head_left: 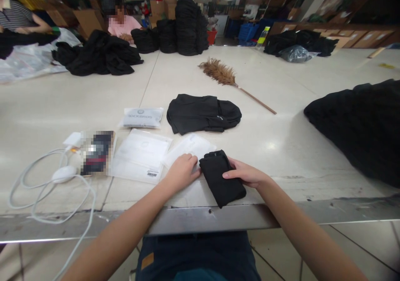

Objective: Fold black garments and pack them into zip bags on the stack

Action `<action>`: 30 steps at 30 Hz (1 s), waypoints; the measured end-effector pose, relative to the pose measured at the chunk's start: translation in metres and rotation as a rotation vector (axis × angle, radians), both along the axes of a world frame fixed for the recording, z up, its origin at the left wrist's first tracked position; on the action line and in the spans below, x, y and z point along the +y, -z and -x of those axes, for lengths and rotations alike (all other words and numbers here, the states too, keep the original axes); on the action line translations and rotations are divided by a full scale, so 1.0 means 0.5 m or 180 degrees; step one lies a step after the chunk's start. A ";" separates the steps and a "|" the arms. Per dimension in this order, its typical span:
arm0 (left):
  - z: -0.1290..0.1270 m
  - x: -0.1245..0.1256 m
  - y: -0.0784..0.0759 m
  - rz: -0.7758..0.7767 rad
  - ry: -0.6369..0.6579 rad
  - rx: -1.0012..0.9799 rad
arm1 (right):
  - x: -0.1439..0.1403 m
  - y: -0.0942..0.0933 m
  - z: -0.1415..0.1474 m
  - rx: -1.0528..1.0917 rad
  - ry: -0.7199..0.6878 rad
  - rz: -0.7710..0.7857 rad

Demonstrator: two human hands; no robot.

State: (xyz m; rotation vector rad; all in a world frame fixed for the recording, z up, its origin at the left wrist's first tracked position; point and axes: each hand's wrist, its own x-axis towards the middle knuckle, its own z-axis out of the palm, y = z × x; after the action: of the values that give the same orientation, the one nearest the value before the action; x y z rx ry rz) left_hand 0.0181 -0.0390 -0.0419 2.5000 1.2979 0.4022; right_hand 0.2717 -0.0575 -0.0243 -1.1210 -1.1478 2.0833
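My right hand (246, 173) grips a folded black garment (221, 179), thumb on top and fingers beneath, just above the table's front edge. To its left my left hand (183, 170) is closed on a clear plastic bag (195, 145), its fingertips close to the garment's left edge; exactly how they pinch the bag is hidden. Part of the bag shows under both hands. Another flat plastic bag (140, 154) with a barcode label lies farther left. Behind it is a packed bag with grey lettering (142, 117). Beyond my hands a black garment (203, 113) lies loosely folded.
A feather duster (218, 71) lies at mid-table. At right rises a large black cloth pile (359, 126). A phone (97, 152) and white cable (51, 220) are at left. Black stacks (187, 26) stand at the back, near two seated people (125, 24).
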 end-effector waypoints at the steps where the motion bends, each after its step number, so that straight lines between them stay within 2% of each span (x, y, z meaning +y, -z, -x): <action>1: -0.002 -0.001 0.000 -0.0005 0.0003 0.0085 | 0.003 0.000 0.000 -0.0013 -0.0080 0.0002; 6: -0.007 -0.008 -0.009 0.0115 -0.0197 0.0166 | 0.009 -0.002 0.007 -0.0082 -0.0116 -0.0097; 10: -0.014 -0.016 -0.027 0.0327 -0.0500 0.0141 | -0.002 -0.001 0.016 0.0007 -0.0117 0.0311; 13: -0.020 -0.025 -0.040 0.0315 -0.0474 0.0365 | -0.009 0.001 0.020 0.0004 -0.0117 0.0471; 19: -0.023 -0.030 -0.041 0.0145 -0.0119 0.0514 | -0.002 0.002 0.011 -0.0238 0.0211 0.0254; 27: -0.032 -0.034 -0.026 0.0242 -0.0197 0.0378 | -0.015 -0.006 0.015 -0.0445 0.0590 -0.0538; 30: -0.031 -0.037 -0.022 0.0333 -0.0177 0.0330 | -0.009 0.004 0.023 -0.0300 0.0447 -0.0378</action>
State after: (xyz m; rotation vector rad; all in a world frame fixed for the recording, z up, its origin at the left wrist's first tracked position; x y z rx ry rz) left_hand 0.0338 -0.0573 -0.0307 2.4309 1.3924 0.2132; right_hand 0.2605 -0.0617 -0.0262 -1.2171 -1.1844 1.8491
